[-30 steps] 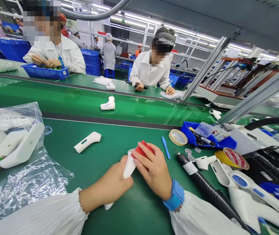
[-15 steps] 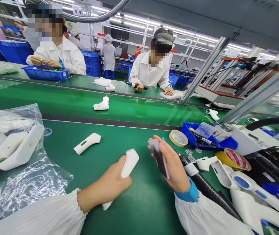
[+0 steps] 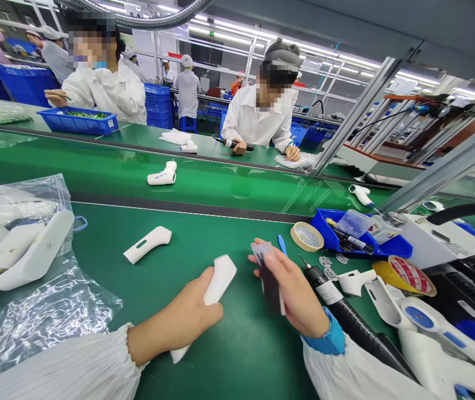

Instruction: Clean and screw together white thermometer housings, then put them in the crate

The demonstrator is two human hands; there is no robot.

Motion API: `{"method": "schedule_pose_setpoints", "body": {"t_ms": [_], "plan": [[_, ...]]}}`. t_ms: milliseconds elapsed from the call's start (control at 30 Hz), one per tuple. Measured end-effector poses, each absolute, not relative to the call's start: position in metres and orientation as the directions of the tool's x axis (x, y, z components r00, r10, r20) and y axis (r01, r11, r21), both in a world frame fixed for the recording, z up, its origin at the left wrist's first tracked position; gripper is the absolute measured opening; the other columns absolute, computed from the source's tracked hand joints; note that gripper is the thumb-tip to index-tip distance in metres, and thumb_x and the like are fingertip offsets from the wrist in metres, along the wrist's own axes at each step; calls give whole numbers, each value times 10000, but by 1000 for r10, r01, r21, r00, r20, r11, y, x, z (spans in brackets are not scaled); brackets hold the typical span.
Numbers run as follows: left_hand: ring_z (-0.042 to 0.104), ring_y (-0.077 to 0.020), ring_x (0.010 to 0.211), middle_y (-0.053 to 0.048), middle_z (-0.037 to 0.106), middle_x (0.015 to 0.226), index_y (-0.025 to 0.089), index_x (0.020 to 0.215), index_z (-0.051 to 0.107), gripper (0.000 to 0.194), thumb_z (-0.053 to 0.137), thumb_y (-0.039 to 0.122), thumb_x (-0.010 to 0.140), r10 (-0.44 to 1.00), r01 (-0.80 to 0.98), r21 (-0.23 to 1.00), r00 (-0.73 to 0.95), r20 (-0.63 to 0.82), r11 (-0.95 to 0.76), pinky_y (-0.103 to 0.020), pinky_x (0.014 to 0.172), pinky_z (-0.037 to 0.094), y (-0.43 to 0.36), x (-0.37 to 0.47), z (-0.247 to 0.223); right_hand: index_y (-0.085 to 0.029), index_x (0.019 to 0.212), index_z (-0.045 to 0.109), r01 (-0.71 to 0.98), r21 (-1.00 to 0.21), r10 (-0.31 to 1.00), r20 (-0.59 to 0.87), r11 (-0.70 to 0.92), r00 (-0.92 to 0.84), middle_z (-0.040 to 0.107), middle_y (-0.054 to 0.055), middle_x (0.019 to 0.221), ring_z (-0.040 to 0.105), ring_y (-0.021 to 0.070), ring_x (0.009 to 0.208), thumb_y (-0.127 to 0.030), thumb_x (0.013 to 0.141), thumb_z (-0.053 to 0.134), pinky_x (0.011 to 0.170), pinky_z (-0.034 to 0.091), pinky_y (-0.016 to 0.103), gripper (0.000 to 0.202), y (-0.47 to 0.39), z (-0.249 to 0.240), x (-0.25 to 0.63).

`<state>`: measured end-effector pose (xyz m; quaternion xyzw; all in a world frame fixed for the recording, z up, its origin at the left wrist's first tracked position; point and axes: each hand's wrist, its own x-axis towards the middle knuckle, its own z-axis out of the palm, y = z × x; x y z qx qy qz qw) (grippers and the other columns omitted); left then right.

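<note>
Two bare hands work low in the centre of the frame, over a matte green tabletop (image 3: 229,355). The left hand (image 3: 179,316), left of centre, has its fingers and thumb closed round a smooth, white, bent plastic housing (image 3: 223,272); the wider end points up toward the middle of the frame, and the tail end shows below the wrist. The right hand (image 3: 298,294), right of centre, pinches a thin, dark, flat piece with a pale edge (image 3: 269,280) between thumb and fingers, well apart from the housing; its fingertips are partly hidden behind that piece. A blue band (image 3: 333,333) circles the right wrist.

At centre left lies a loose white curved plastic shell with an oblong slot (image 3: 149,244). A crinkled clear plastic bag (image 3: 70,311) fills the lower left, with several white plastic casings (image 3: 39,253) at its upper part. Right of the right hand rests a black cylindrical screwdriver with a white label (image 3: 345,311); above it sit a cream ring-shaped container of small bits (image 3: 304,247) and a blue plastic bin (image 3: 399,249). Across the upper frame, a white gun-shaped casing (image 3: 163,176) lies on a glossy green belt (image 3: 237,194), with two co-workers in white coats beyond.
</note>
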<state>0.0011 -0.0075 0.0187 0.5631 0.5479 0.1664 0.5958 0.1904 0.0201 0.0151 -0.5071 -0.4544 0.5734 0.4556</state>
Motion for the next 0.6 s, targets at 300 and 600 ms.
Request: {"method": "schedule_pose_setpoints", "body": {"t_ms": [300, 600], "plan": [[341, -73, 461, 74, 382, 616, 197, 917, 433, 226, 410, 167, 695, 848, 313, 910, 371, -380, 271, -189, 402, 299, -9, 1, 7, -243, 1010, 656, 619, -371, 680, 622, 692, -387, 629, 44, 1104, 470, 256, 1073, -172, 772, 601, 869, 452, 469, 254, -1, 0, 175], [350, -86, 502, 57, 438, 665, 199, 921, 429, 255, 393, 132, 677, 882, 326, 927, 358, -305, 188, -203, 451, 314, -10, 4, 6, -216, 987, 663, 644, -309, 651, 646, 700, -398, 655, 46, 1053, 517, 252, 1025, -155, 799, 564, 837, 459, 471, 221, 1, 2, 167]]}}
